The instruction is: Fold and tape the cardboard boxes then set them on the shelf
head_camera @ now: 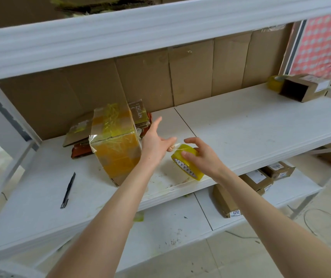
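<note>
A cardboard box wrapped in yellowish tape stands tilted on the white middle shelf, a loose tape end sticking out at its upper left corner. My left hand lies against the box's right side with straight fingers, index pointing up. My right hand grips a yellow roll of tape just right of it. A clear strip of tape runs from the roll toward my left thumb.
Flattened cardboard lies stacked behind the box. A black utility knife lies on the shelf at the left. An open small box and another tape roll sit far right. Labelled parcels lie on the lower shelf.
</note>
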Demonstrator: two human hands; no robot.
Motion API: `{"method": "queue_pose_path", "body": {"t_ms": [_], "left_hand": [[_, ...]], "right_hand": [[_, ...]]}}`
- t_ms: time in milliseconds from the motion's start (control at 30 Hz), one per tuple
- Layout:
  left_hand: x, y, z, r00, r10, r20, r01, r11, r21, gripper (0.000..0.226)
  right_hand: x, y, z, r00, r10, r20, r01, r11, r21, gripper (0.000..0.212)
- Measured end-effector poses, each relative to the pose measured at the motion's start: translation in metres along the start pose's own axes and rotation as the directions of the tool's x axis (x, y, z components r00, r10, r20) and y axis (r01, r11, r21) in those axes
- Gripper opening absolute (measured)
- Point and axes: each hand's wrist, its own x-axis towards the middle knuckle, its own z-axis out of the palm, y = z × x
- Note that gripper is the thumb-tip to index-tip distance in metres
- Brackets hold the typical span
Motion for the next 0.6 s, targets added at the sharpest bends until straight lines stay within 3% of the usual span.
{"method": "queue_pose_path", "body": {"t_ms": [133, 267, 400, 467, 600], "left_hand": [[-0.004, -0.001, -0.005, 0.991, 0.127, 0.052, -0.129, 0.991, 0.029, 0.009], [-0.008, -0.004, -0.011, 0.981, 0.146, 0.131, -0.157, 0.984, 0.081, 0.015], [-0.009, -0.004, -0.010, 0.980, 0.168, 0.108, -0.188, 0.957, 0.222, 0.017], [-0.009, -0.003, -0.009, 0.977, 0.186, 0.104, -0.209, 0.928, 0.309, 0.007], [-0.007, -0.003, -0.010, 0.968, 0.189, 0.168, -0.250, 0.820, 0.515, 0.009]], "right_hand": [[-0.001, -0.001, 0.003, 0.999, 0.035, -0.011, -0.034, 0.999, 0.038, 0.037], [0.000, -0.004, 0.003, 0.999, 0.029, -0.022, -0.028, 0.999, 0.024, 0.039], [-0.001, -0.008, 0.005, 0.999, -0.012, -0.040, 0.010, 0.999, -0.037, 0.041], [0.000, -0.012, 0.008, 0.998, -0.036, -0.052, 0.032, 0.997, -0.072, 0.042], [0.003, -0.020, 0.009, 0.994, -0.079, -0.073, 0.067, 0.984, -0.165, 0.043]]}}
